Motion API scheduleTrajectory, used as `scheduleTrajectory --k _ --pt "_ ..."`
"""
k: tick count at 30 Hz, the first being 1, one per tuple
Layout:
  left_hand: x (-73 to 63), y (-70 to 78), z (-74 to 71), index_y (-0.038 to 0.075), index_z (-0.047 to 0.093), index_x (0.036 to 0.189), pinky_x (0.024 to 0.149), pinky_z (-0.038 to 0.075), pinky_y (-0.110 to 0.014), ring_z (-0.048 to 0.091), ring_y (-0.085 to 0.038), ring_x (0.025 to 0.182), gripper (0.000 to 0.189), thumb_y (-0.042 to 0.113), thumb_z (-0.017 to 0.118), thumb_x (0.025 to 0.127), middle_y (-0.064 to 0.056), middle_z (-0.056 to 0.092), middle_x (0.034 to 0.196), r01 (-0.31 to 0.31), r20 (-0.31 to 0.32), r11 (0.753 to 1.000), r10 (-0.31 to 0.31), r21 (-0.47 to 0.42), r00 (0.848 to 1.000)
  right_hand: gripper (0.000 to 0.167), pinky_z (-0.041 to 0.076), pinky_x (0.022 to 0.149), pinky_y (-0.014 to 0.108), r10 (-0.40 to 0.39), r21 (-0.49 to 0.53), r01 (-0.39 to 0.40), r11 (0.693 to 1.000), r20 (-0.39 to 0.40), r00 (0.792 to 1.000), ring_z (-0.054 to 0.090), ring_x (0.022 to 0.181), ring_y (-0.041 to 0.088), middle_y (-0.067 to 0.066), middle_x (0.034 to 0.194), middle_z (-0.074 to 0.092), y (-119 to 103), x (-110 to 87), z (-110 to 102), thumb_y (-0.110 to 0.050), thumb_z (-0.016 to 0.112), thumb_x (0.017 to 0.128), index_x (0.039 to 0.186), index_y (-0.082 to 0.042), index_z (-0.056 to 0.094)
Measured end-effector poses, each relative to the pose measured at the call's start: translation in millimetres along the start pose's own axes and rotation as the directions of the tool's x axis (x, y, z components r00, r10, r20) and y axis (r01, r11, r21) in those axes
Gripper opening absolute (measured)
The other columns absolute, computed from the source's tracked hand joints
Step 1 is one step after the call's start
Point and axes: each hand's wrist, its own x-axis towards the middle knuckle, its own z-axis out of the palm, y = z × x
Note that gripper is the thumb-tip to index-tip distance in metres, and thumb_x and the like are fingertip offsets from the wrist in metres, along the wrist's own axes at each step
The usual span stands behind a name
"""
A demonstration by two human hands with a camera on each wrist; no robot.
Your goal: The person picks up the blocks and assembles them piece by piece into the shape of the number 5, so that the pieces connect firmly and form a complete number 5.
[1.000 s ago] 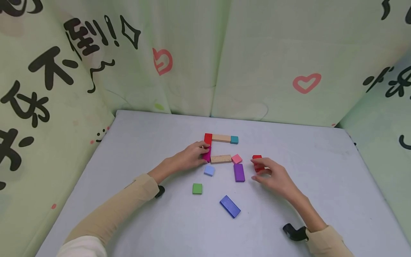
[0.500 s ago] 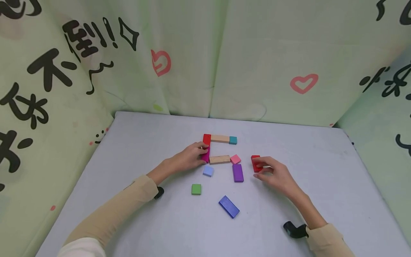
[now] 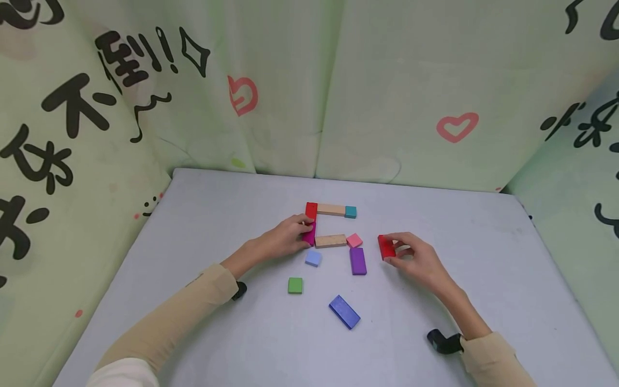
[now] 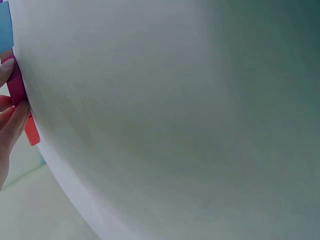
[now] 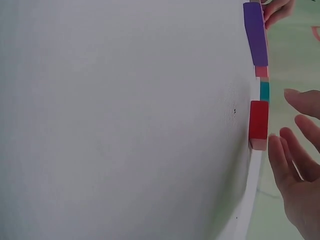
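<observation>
In the head view my left hand (image 3: 289, 235) pinches the magenta block (image 3: 309, 235) between thumb and fingers, partly covering it. That block continues in line from an upright red block (image 3: 311, 208); the left wrist view shows the magenta block (image 4: 16, 87) between the fingertips. My right hand (image 3: 417, 258) hovers with spread, bent fingers at a separate red block (image 3: 386, 247) further right. In the right wrist view a small gap shows between the fingertips and this red block (image 5: 258, 122). Two wooden blocks, an upper one (image 3: 331, 209) and a lower one (image 3: 331, 241), extend rightward from the red-and-magenta line.
A teal cube (image 3: 350, 212) ends the upper wooden block, a turned pink cube (image 3: 354, 240) the lower. Nearer lie purple (image 3: 358, 262), light blue (image 3: 313, 258), green (image 3: 295, 285) and dark blue (image 3: 345, 312) blocks. Printed curtains surround the white table (image 3: 232, 344).
My right hand has shifted slightly, its fingers now around the ends of the separate red block, more of which shows. My left hand stays on the magenta block.
</observation>
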Motion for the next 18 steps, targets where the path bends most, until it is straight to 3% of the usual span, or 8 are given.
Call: scheduleTrajectory --k 8,14,18 --pt "0.3 -1.7 0.7 -0.008 0.063 0.133 0.11 0.051 -0.039 0.055 -0.034 0.135 0.049 0.014 0.079 0.092 -0.02 0.057 0.143 -0.002 0.004 1.0 0.003 -0.005 1.0 0.061 0.059 0.093 0.055 -0.036 -0.038 0.038 0.999 0.059 0.998 0.055 0.123 0.039 0.021 0.145 0.051 3.4 9.2 -4.3 -0.006 0.08 0.086 0.142 -0.006 0.057" --pt "0.2 -2.2 0.2 -0.007 0.062 0.135 0.11 0.05 -0.038 0.054 -0.033 0.136 0.051 0.015 0.078 0.093 -0.019 0.057 0.145 0.006 0.019 1.0 -0.006 -0.004 1.0 0.071 0.06 0.09 0.05 0.042 -0.02 -0.04 0.999 0.171 0.984 0.055 0.119 0.041 0.024 0.151 0.044 6.9 15.9 -6.4 -0.008 0.077 0.086 0.15 -0.006 0.047" --pt "0.0 -1.8 -0.2 -0.007 0.062 0.135 0.11 0.05 -0.038 0.054 -0.033 0.136 0.051 0.015 0.078 0.093 -0.019 0.057 0.145 0.005 0.017 1.0 -0.005 -0.004 1.0 0.071 0.06 0.09 0.046 0.064 -0.001 -0.065 0.998 0.196 0.979 0.056 0.118 0.04 0.025 0.147 0.047 8.8 18.4 -5.3 -0.007 0.075 0.087 0.151 -0.004 0.045"
